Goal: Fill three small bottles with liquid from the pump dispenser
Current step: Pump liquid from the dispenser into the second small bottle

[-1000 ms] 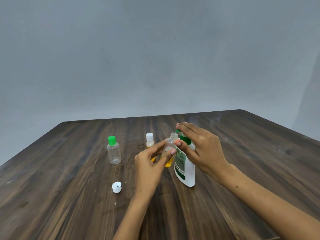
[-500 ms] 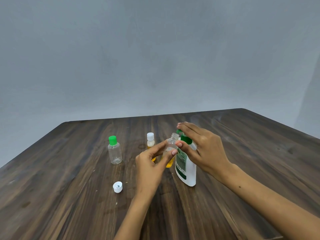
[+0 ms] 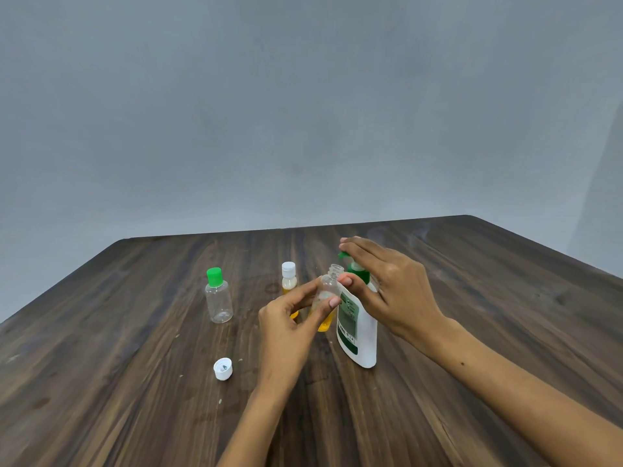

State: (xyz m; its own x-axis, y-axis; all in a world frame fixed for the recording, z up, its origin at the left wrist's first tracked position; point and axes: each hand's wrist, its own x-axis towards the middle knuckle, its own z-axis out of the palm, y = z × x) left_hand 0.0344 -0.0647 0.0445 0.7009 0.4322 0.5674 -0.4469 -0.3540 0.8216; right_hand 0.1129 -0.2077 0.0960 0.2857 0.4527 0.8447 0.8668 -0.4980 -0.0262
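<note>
Loose white cap (image 3: 223, 368) sits nearest us on the table (image 3: 101, 382). Our left hand (image 3: 286, 328) pinches the open small bottle (image 3: 328, 293) under the spout; right hand (image 3: 391, 288), fingers spread, presses the pump dispenser (image 3: 359, 332). Farther back: green-capped bottle (image 3: 218, 299) and white-capped bottle (image 3: 289, 277).

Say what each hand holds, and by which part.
The left hand pinches the uncapped small bottle around its body, between thumb and fingers. The right hand rests on the pump dispenser, fingers over its green pump head.

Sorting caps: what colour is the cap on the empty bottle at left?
Bright green cap, clearest in the head view.
</note>
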